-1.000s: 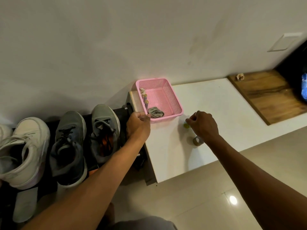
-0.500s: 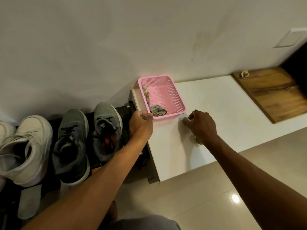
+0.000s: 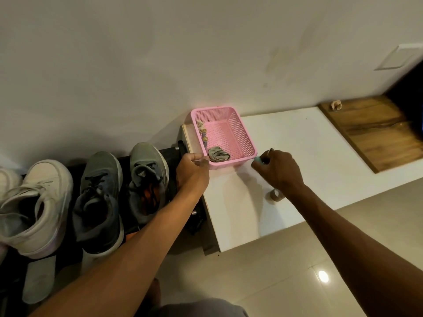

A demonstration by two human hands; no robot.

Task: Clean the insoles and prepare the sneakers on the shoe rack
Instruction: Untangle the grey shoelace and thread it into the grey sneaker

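The left grip [image 3: 193, 168] pinches the near corner of a pink perforated plastic basket [image 3: 242, 138] on the smooth white bench [image 3: 297, 145]. The right grip [image 3: 278, 171] pinches a small green thing [image 3: 257, 159] just beside the basket. Grey mesh sneakers [image 3: 146, 179] stand on the black shoe rack [image 3: 124, 163], left of both grips. A pale insole [image 3: 39, 277] lies nearer the camera.

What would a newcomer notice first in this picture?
The pink mesh basket stands out most, on the white cabinet top by the wall, with the left hand gripping its near corner. Just right of it, the right hand pinches a small green object, and a tape roll lies near its wrist. To the left, grey sneakers and a white sneaker sit in a row on the dark shoe rack.
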